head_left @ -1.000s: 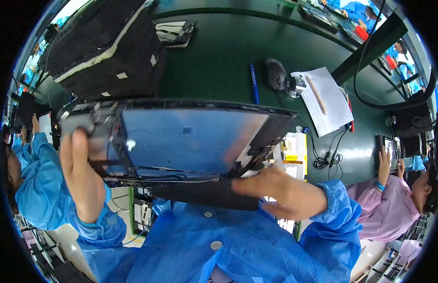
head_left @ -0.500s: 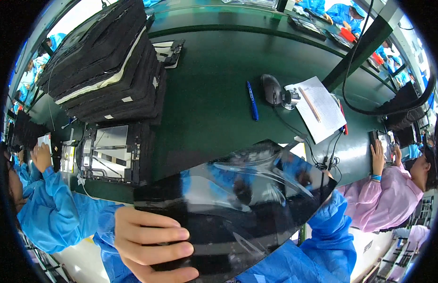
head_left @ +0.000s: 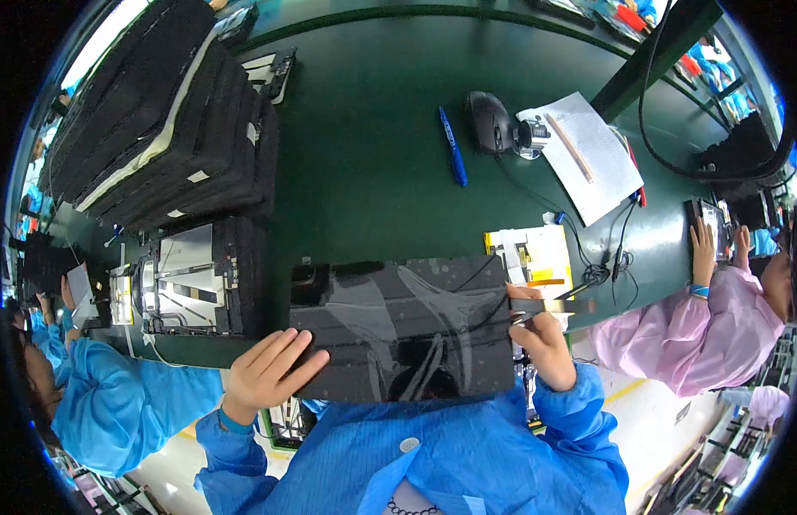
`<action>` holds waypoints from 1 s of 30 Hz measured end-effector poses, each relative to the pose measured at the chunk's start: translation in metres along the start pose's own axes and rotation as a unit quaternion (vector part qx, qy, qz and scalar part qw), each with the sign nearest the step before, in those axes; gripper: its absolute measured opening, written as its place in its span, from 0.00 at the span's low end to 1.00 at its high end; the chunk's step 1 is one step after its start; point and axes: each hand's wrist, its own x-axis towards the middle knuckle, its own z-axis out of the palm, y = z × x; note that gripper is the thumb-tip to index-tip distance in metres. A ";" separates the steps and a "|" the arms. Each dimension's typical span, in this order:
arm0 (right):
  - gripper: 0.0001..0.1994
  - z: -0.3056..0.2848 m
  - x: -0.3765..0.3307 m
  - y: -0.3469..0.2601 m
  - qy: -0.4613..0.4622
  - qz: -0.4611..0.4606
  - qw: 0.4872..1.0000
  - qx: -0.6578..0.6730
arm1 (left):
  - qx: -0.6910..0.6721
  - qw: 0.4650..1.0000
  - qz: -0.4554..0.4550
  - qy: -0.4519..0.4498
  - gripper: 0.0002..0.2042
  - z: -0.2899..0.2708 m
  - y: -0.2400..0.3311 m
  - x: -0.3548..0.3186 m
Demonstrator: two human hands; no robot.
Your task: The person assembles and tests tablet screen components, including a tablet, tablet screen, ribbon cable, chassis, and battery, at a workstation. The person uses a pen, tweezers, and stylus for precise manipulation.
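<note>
The left edge of a dark panel [head_left: 403, 330] is touched by the left hand [head_left: 265, 373], its fingers a little spread; whether any digit is tucked beneath cannot be told. A thin metallic strip [head_left: 548, 305] is pinched by the curled fingers of the right hand [head_left: 544, 343], at the panel's right edge; its exact kind is lost to blur. The panel is placed before the chest, at the counter's near edge; its face is covered by creased clear film [head_left: 445, 300]. It is judged light, thin and stiff, likely to be cracked by bending; the film is probably slippery, so opposite edges are best gripped and the middle kept unpressed. Yellow-and-white parts [head_left: 544, 249] are set just beyond the right hand; an opened device [head_left: 192, 279] and a stack of black slabs [head_left: 171, 129] are placed leftward; farther out on the counter [head_left: 364, 172] are laid a pen [head_left: 453, 148], a mouse [head_left: 488, 122] and paper [head_left: 596, 172].
</note>
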 end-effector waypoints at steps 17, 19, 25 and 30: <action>0.27 0.047 0.008 -0.007 0.058 -0.012 0.996 -0.072 | -0.255 0.947 -0.082 -0.178 0.31 0.017 0.066 0.086; 0.22 0.039 0.012 -0.004 0.105 -0.036 0.990 -0.084 | -0.193 0.964 -0.043 -0.175 0.33 0.029 0.059 0.088; 0.13 0.002 0.014 -0.002 0.156 0.004 0.981 0.118 | -0.204 0.962 -0.065 -0.166 0.33 0.024 0.058 0.103; 0.12 -0.009 0.016 -0.001 0.166 0.022 0.979 0.113 | -0.308 0.941 -0.125 -0.061 0.27 0.023 0.074 0.157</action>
